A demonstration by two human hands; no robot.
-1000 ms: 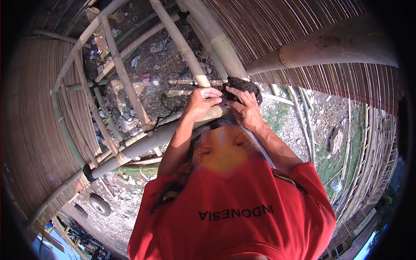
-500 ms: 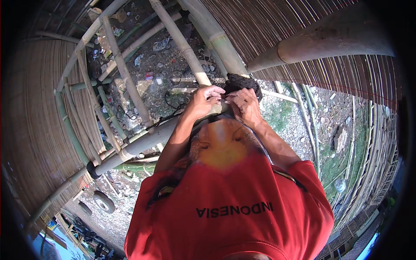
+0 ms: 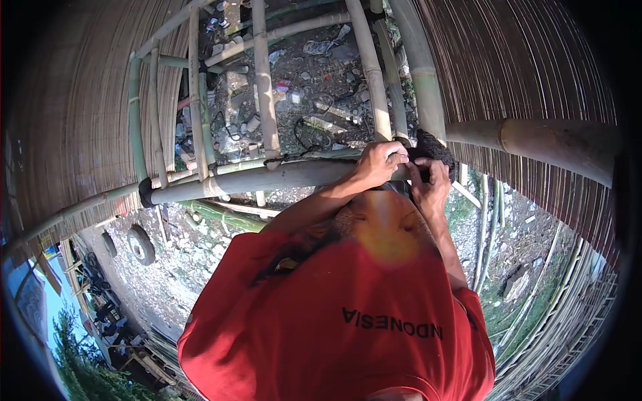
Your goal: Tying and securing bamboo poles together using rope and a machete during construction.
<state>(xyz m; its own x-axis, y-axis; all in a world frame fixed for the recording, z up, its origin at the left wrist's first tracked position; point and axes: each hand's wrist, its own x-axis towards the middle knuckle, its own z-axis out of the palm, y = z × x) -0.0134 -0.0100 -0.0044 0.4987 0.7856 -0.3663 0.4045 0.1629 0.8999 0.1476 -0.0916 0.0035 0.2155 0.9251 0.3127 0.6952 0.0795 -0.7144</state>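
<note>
Both hands (image 3: pixel 406 167) have shifted right, still pinching dark fibre lashing (image 3: pixel 438 150) on bamboo pole (image 3: pixel 281 177).

An outdoor rural building site: a frame of lashed bamboo poles (image 3: pixel 267 177) and woven split-bamboo walling (image 3: pixel 528 67) stands over littered bare ground (image 3: pixel 314 73) and grass (image 3: pixel 495 294).

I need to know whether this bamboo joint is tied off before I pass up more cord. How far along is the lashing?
A thick wad of dark cord already wraps the joint where the horizontal bamboo pole meets the uprights. The left hand and right hand both pinch at the wrap, working it. Whether a knot is finished cannot be seen; no loose end shows.
</note>
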